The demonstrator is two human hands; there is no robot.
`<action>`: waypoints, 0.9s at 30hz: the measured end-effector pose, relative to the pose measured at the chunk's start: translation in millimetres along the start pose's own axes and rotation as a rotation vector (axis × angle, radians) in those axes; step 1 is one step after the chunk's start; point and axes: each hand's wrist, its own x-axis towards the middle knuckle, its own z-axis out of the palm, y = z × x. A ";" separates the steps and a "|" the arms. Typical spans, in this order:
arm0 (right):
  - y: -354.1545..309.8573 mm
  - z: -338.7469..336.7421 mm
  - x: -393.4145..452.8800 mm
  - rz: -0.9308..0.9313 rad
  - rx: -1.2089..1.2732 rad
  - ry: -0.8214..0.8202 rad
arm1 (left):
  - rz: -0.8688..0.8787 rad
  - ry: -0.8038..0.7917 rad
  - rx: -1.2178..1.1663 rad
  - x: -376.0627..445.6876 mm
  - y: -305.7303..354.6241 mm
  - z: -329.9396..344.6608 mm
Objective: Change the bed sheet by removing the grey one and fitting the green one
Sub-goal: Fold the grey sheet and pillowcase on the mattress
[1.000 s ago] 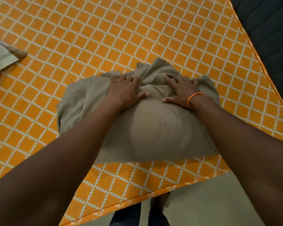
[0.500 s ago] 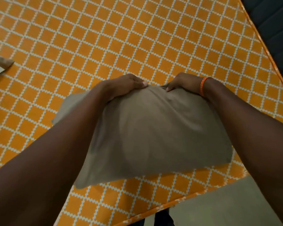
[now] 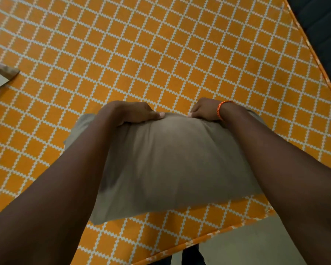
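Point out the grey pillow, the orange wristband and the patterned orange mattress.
grey pillow [image 3: 170, 165]: head view, middle of its near face.
orange wristband [image 3: 219, 109]: head view, band across the right wrist.
patterned orange mattress [image 3: 161, 54]: head view, bare top surface.

One head-worn wide-angle camera gave the only view. It looked steeply down and forward from above the person's forearms, which entered from the bottom corners and filled much of the lower frame. It sat close over the bed [image 3: 161, 54], whose orange lattice cover ran across most of the picture; floor [image 3: 246, 245] showed at the bottom right.
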 end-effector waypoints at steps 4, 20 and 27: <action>-3.1 -5.3 -5.0 0.030 -0.144 0.426 | -0.026 0.374 0.122 5.0 0.5 15.2; -75.5 170.1 -47.4 -0.152 -0.321 0.696 | -0.205 0.850 0.168 -41.1 -26.6 142.4; -56.9 164.6 -33.0 -0.228 -0.457 0.671 | -0.159 0.902 0.161 -19.7 -52.2 151.9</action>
